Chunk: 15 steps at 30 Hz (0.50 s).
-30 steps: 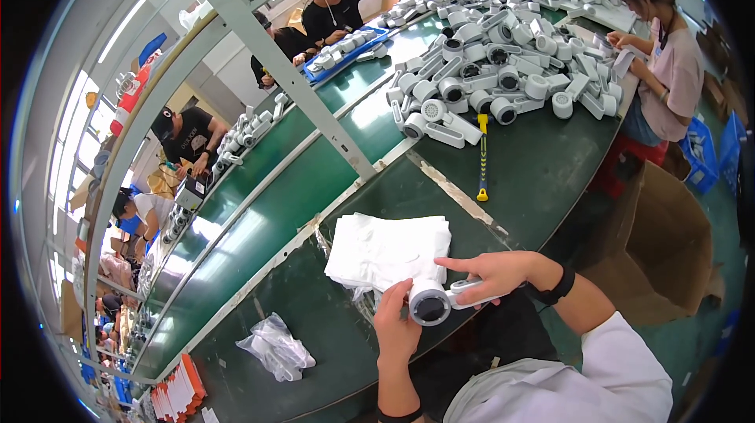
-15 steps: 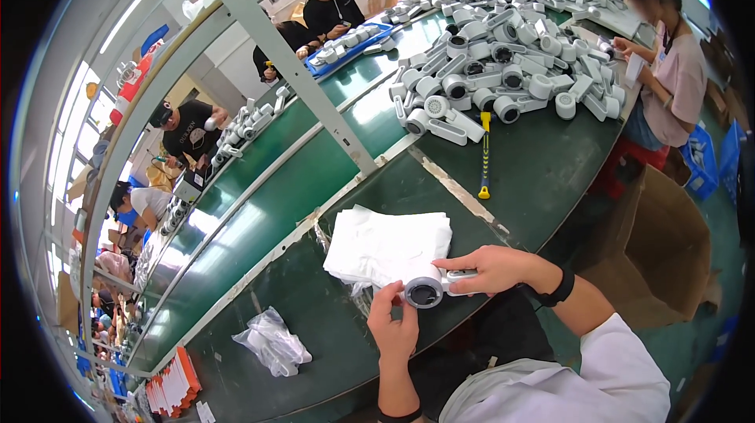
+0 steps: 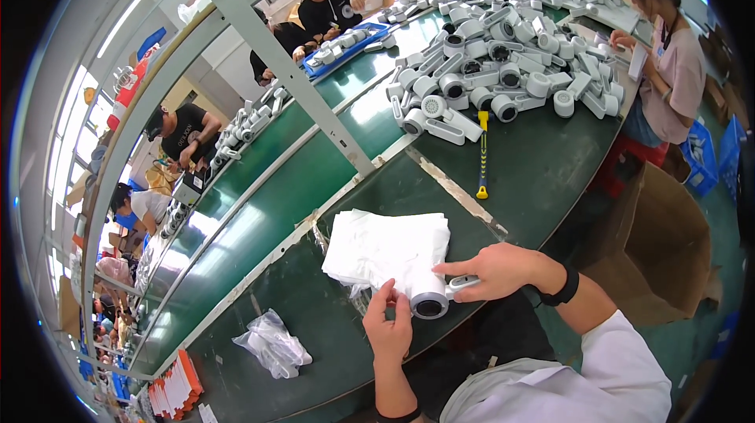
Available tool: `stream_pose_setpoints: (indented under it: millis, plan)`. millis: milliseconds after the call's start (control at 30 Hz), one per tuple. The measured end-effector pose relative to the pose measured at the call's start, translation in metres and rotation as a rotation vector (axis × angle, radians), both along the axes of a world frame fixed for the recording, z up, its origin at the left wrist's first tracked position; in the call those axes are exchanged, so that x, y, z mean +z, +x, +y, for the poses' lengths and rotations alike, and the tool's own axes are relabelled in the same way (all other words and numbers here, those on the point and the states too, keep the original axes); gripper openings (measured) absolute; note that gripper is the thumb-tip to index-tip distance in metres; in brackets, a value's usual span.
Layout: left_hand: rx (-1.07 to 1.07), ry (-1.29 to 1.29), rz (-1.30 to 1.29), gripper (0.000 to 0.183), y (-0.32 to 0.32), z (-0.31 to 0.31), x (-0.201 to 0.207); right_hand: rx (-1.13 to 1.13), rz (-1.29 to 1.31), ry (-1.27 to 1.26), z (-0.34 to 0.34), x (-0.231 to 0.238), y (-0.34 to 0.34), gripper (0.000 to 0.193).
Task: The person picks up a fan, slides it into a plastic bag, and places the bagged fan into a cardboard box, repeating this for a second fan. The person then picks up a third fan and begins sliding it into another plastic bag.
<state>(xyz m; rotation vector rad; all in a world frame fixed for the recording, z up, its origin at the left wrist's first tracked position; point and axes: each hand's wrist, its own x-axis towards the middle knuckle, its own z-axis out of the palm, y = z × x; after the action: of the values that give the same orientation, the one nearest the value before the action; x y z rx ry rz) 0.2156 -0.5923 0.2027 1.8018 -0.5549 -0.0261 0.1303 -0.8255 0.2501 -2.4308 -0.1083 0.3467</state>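
Closest to me, the right hand [image 3: 507, 269] grips the handle of a white-and-grey hair dryer [image 3: 430, 299], index finger stretched along its barrel, while the left hand [image 3: 389, 332] has thumb and fingers half curled at the barrel's left side; I cannot tell whether they pinch it. The dryer is by the counter's [image 3: 543, 155] near edge, overlapping the lower right corner of a stack of white sheets [image 3: 385, 246]. If the right hand loosens while the left has no real hold, I judge the dryer could tip over that edge; a finger or the barrel catching the top sheets could drag the stack askew. Compared with half a second ago, the dryer's dark round end sits lower, nearer the wearer, more white barrel shows behind it, and the right index finger lies straighter. A clear plastic bag [image 3: 274, 344] lies to the left, as it did then; farther out, a yellow-and-black hand tool [image 3: 483, 157] lies beside a heap of hair dryers [image 3: 503, 69], likewise unmoved. Beyond the green conveyor [image 3: 267, 203], a co-worker in black [image 3: 189, 132] has lowered the hand that was raised with a white piece.
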Motion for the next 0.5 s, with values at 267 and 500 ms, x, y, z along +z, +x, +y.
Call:
stream_pose_setpoints:
  millis: [267, 500]
  plan:
    - [-0.053, 0.081, -0.015, 0.012, 0.008, 0.007, 0.007, 0.013, 0.266, 0.113, 0.002, 0.019, 0.018, 0.087]
    - [-0.120, 0.031, 0.029, 0.009, 0.015, 0.016, 0.003, -0.051, 0.271, 0.262, 0.001, 0.010, 0.021, 0.053]
